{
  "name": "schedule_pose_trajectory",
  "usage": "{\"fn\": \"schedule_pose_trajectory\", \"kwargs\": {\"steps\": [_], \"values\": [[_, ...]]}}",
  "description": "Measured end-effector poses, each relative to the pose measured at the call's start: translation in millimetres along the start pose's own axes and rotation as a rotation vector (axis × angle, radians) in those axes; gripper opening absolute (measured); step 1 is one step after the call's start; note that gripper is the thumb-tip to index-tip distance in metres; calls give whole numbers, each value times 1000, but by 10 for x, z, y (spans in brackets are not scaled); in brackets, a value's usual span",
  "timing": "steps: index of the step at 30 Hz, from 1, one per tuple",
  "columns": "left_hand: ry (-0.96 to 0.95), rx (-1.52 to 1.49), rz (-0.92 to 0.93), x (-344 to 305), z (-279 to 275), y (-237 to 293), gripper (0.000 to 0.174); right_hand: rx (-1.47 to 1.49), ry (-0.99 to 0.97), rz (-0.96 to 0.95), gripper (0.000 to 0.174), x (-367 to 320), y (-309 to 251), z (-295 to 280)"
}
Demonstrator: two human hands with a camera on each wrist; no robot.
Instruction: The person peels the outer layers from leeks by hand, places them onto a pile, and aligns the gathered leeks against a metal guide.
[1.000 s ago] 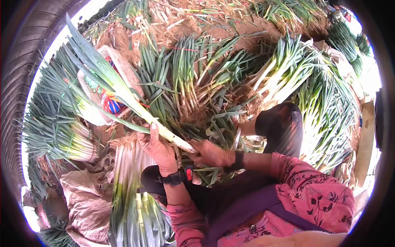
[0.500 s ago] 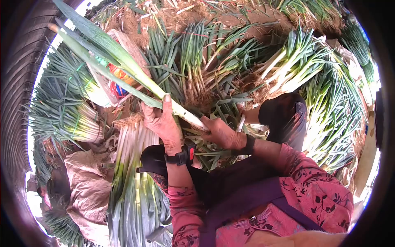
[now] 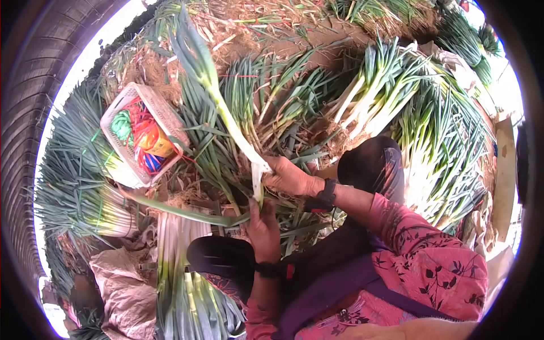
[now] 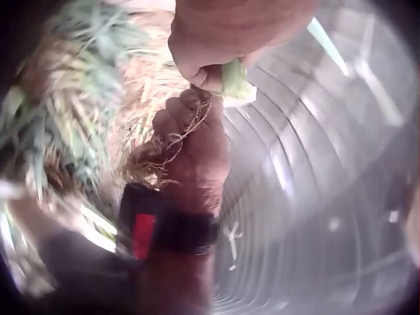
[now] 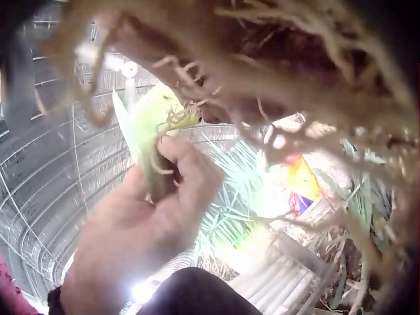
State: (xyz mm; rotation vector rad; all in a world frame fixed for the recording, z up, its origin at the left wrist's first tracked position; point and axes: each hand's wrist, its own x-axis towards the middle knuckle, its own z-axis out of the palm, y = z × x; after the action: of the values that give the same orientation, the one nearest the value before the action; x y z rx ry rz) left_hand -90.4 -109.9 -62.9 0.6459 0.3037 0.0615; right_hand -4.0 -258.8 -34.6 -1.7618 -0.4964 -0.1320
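In the head view the right hand (image 3: pixel 293 177) grips a long leek (image 3: pixel 233 126) near its white root end, its green top pointing up and left. Just below, the left hand (image 3: pixel 264 232) pinches a peeled leaf (image 3: pixel 211 217) whose pale base meets the leek by the right fingers; its green length hangs out to the left. The left wrist view has the right hand (image 4: pixel 200 157) with thin roots (image 4: pixel 180 141) over its fingers, under the left hand (image 4: pixel 239 33). From the right wrist, the left hand (image 5: pixel 147 216) holds the pale green piece (image 5: pixel 154 121), with blurred roots in front.
A white basket (image 3: pixel 167 116) of coloured ties stands at the left, by tied leek bundles (image 3: pixel 73 170). Thick leeks (image 3: pixel 190 306) lie beside the left knee, next to a crumpled sack (image 3: pixel 122 289). Loose leeks (image 3: pixel 442 153) are heaped at the right.
The left hand has moved down and right off the leek's stalk, drawing a leaf away from it. The leek has swung more upright in the right hand, and the basket shows more fully.
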Motion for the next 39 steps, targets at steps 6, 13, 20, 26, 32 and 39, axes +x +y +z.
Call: {"fn": "schedule_pose_trajectory", "kwargs": {"steps": [6,13,20,26,32,39], "values": [[-548,1075,-584,-91,211,422,37,355,-106,221,35,-140,-249,-88],[-167,622,493,851,1179,786,30,-20,-122,49,33,-352,-141,245],[-294,677,151,558,843,517,24,-85,-125,76,34,-293,-279,181],[-248,575,283,710,837,766,51,-381,-53,39,33,-140,-65,355],[-99,416,220,1176,663,1079,65,232,-446,171,51,-92,-289,353],[-279,212,97,1245,372,1211,61,679,-488,344,54,30,-73,644]]}}
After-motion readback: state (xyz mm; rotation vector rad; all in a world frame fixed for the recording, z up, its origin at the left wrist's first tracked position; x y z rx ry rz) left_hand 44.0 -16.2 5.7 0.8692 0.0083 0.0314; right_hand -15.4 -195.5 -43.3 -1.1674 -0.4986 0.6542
